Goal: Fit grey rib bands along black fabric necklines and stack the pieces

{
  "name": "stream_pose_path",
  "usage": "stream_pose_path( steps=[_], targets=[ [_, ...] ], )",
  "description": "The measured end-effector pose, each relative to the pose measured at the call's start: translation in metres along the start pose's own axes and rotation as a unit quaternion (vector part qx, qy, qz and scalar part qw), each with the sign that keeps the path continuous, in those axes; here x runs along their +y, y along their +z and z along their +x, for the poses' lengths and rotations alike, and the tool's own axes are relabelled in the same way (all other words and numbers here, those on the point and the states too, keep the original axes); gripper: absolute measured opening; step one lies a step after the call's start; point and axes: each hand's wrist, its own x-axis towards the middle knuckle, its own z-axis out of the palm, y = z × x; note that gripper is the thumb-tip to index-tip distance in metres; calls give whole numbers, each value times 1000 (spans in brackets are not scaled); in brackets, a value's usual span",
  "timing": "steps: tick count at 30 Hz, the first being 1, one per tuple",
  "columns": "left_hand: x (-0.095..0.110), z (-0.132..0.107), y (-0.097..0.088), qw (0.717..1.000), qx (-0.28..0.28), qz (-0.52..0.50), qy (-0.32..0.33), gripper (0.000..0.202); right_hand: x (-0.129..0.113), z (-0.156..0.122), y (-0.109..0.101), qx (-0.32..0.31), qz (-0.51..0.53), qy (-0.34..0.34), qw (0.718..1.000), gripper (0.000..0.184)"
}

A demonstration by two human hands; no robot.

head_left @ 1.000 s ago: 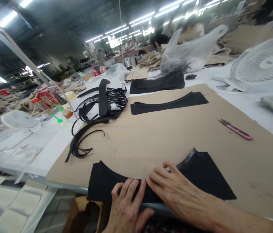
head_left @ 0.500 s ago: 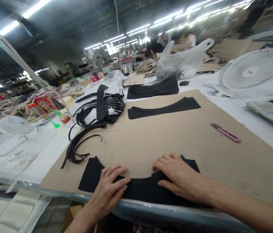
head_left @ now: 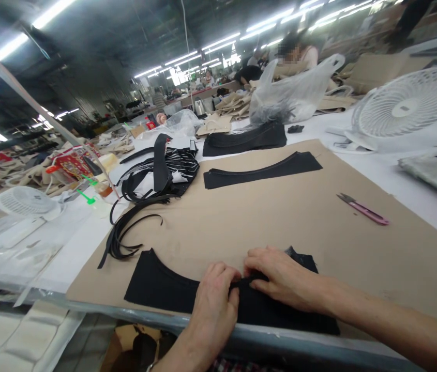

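A black fabric piece (head_left: 160, 287) with a concave upper edge lies along the table's front edge. My left hand (head_left: 216, 297) is closed at the middle of that curve, thumb and fingers pinching the edge. Close on its right, my right hand (head_left: 280, 279) also grips the edge with bent fingers, and a narrow dark strip runs along the edge between them. The palms hide part of the piece. Beyond the hands lies a second curved black piece (head_left: 265, 171), flat on the brown board (head_left: 202, 222).
Pink-handled thread snips (head_left: 363, 209) lie at right. Black strips (head_left: 119, 237) curl at left near green-tipped bottles (head_left: 92, 202). Behind are stacked black pieces (head_left: 245, 142), a plastic bag (head_left: 291, 93) and a white fan (head_left: 408, 106). People work farther back.
My left hand has slid right along the curved edge, close to my right hand, and its spread fingers have closed into a pinch. My right hand has stayed almost in place.
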Motion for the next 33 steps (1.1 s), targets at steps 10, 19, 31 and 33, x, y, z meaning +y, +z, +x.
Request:
stream_pose_path(
  steps=[10, 19, 31, 33],
  targets=[
    [5, -1, 6, 999, 24, 20, 18, 34, 7, -9, 0, 21, 0, -85, 996, 15],
    [-4, -25, 32, 957, 146, 189, 163, 36, 18, -15, 8, 42, -91, -178, 979, 22],
    [-17, -43, 41, 942, 215, 167, 198, 47, 19, -18, 9, 27, -148, -195, 969, 19],
    [-15, -41, 36, 947, 200, 156, 199, 45, 17, -21, 9, 23, -154, -194, 969, 19]
  ],
)
